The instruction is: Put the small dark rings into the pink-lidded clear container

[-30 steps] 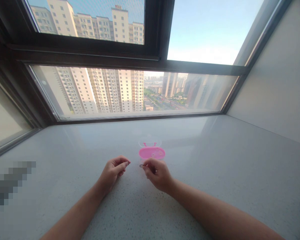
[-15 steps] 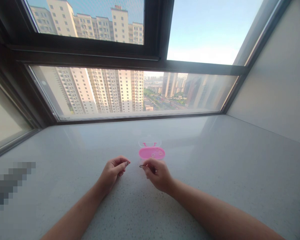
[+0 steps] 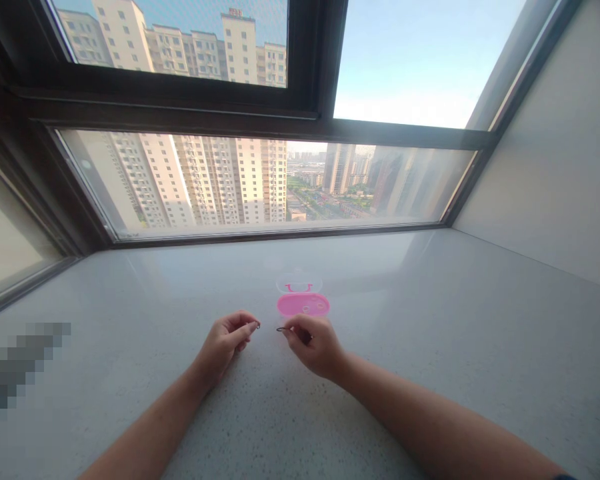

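Observation:
My left hand is closed in a pinch, with a tiny dark tip showing at the fingertips; I cannot name it. My right hand is also pinched, holding a small dark hook or loop of wire that points left toward the other hand. The two hands sit a few centimetres apart above the speckled grey sill. Just behind my right hand lies a small pink oval case, open, with its clear lid lying behind it.
A wide window with dark frames runs along the back of the sill, with tall apartment blocks outside. A plain wall closes the right side. A blurred patch sits at the left edge.
Both hands have lifted very slightly; otherwise nothing has visibly changed.

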Demonstrator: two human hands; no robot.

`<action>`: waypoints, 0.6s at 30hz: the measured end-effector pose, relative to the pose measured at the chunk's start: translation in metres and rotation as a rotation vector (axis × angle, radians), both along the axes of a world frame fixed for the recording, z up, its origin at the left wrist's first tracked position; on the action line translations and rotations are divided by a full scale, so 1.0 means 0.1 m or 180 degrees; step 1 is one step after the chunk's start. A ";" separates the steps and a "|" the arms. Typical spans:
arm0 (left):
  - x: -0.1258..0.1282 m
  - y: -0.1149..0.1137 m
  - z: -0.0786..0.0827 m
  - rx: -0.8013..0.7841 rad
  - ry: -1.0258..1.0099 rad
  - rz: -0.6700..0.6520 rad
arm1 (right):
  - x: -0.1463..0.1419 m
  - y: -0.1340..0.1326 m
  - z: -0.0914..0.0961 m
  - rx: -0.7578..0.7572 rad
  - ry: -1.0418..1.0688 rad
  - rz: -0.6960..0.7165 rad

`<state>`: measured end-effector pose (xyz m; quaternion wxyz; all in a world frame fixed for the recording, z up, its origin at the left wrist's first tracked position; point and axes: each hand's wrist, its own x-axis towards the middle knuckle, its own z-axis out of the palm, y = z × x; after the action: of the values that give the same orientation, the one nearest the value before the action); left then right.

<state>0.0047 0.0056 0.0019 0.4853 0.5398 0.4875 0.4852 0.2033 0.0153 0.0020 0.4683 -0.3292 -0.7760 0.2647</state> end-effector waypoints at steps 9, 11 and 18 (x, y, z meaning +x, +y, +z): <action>0.12 -0.08 0.10 0.0406 0.0504 -0.0294 | -0.06 -0.08 0.02 -0.0394 0.0022 0.0035; 0.14 -0.09 0.12 0.0480 0.0566 -0.0333 | -0.07 -0.08 0.01 -0.0437 -0.0022 0.0053; 0.14 -0.09 0.10 0.0522 0.0631 -0.0481 | -0.07 -0.07 -0.01 -0.0522 -0.0183 0.0105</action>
<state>0.0189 -0.0037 0.0119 0.4242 0.6581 0.4497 0.4298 0.1966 0.0085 0.0010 0.4130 -0.3610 -0.7702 0.3255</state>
